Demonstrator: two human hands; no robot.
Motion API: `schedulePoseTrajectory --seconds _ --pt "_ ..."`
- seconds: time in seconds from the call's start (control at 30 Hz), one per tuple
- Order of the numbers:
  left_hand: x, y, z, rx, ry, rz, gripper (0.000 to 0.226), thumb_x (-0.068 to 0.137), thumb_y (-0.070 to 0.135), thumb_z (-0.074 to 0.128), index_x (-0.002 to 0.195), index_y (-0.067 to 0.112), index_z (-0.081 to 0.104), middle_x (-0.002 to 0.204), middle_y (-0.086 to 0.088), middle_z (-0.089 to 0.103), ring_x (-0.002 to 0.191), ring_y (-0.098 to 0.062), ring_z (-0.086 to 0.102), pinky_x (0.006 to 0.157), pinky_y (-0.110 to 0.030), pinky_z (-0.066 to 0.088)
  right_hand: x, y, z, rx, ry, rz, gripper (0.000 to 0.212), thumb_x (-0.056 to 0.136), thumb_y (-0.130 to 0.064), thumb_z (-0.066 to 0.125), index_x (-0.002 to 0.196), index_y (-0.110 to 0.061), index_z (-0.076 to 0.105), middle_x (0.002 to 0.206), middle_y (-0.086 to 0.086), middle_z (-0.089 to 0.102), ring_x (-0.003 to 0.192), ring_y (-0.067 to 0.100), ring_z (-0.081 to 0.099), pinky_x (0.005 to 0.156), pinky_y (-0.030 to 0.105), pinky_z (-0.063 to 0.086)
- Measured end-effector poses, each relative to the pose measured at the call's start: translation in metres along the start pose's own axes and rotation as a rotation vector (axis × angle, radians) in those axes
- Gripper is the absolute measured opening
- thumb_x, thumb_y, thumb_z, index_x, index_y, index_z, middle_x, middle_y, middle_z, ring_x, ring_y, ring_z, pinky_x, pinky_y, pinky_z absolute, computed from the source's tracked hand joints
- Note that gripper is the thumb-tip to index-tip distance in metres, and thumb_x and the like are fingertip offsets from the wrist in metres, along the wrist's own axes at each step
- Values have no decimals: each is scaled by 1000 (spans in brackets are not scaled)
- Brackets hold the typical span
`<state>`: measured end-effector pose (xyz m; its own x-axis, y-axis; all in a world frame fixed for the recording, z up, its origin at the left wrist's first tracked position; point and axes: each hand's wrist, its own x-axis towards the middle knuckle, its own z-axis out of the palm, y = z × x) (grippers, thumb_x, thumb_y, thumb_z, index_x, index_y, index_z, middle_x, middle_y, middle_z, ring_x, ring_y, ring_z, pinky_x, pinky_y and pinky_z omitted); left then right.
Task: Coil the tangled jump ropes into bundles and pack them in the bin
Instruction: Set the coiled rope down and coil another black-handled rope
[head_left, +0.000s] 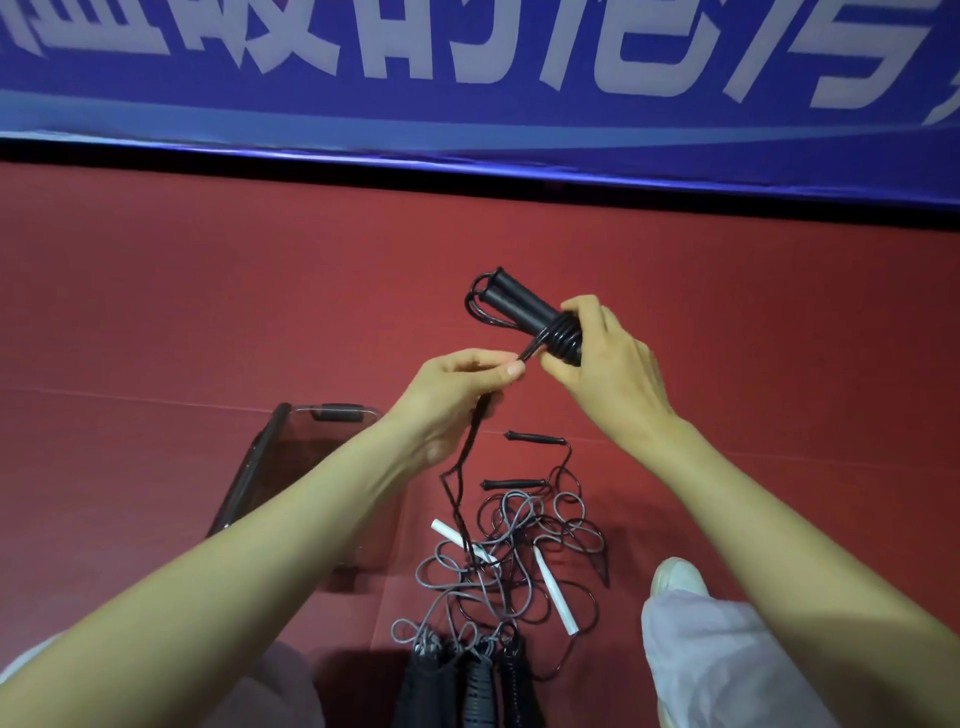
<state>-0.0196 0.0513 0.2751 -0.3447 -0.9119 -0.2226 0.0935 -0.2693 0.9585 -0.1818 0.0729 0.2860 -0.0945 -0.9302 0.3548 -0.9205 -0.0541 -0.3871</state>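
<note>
In the head view, the right hand grips a coiled black jump rope bundle with two black foam handles, held above the red floor. The left hand pinches the bundle's loose black cord tail just beside it. Below them, a tangle of grey and black ropes with white and black handles lies on the floor, right of the clear plastic bin with a black latch.

Black rope bundle; grey-black tangled ropes, white handles; red floor; blue banner.
</note>
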Motion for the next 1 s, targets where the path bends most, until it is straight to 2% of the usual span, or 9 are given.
schedulePoseTrajectory --seconds 0.13,0.23,0.33,0.43,0.53,0.63,0.77,0.87,1.0 --pt "7 1 -11 0 -25 -41 15 82 9 71 92 15 63 70 4 62 61 -7 54 60 -19 44 -2 -3 -5 298 -178 27 53 75 -37 80 115 -24 48 96 -4 58 84 18 56 66 29 40" --pt "7 2 -13 106 -53 40 23 76 24 76 87 15 58 61 6 59 52 -7 45 54 -18 38 -4 -5 -9 532 -261 74 53 63 -40 87 102 -25 54 83 -9 61 67 8 54 60 25 43" --pt "7 0 -12 245 -71 105 39 65 47 82 66 19 56 58 4 48 51 -9 35 53 -23 28 -4 -7 -7 908 -260 155 30 83 -43 71 88 -17 57 66 0 63 47 14 47 40 22 35" --pt "7 -1 -10 340 -97 107 48 72 58 73 51 25 46 54 9 40 54 -10 29 59 -29 24 -5 -9 -5 1056 -241 257 30 94 -43 55 84 -15 58 68 8 65 44 20 46 36 20 29" --pt "6 2 -6 318 -139 120 47 82 64 55 56 25 47 58 6 38 57 -11 29 62 -31 24 -3 -11 -3 1202 -268 351 28 95 -40 51 94 -14 62 71 13 62 43 20 43 36 18 26" --pt "8 8 -17 251 -199 178 32 89 46 57 67 23 62 67 5 49 62 -8 38 68 -26 31 -1 -8 -8 1280 -303 440 32 95 -45 47 93 -17 61 73 12 61 42 18 42 36 17 24" --pt "6 13 -32 197 -256 233 20 78 27 66 87 9 68 67 7 55 67 -8 46 72 -21 39 2 -1 -15 1407 -407 451 41 92 -53 45 97 -16 60 74 9 61 40 15 42 33 15 23" --pt "4 10 -31 188 -238 224 14 73 22 78 67 15 67 61 4 53 59 -8 45 67 -23 37 1 -4 -20 1493 -515 395 47 85 -58 45 94 -15 59 73 7 61 38 12 40 31 13 22" --pt "9 7 -34 244 -160 280 43 61 35 81 45 24 43 48 10 36 50 -9 31 54 -21 27 -2 -4 -25 1574 -763 328 50 86 -60 40 106 -19 59 72 5 58 37 9 41 29 12 25"
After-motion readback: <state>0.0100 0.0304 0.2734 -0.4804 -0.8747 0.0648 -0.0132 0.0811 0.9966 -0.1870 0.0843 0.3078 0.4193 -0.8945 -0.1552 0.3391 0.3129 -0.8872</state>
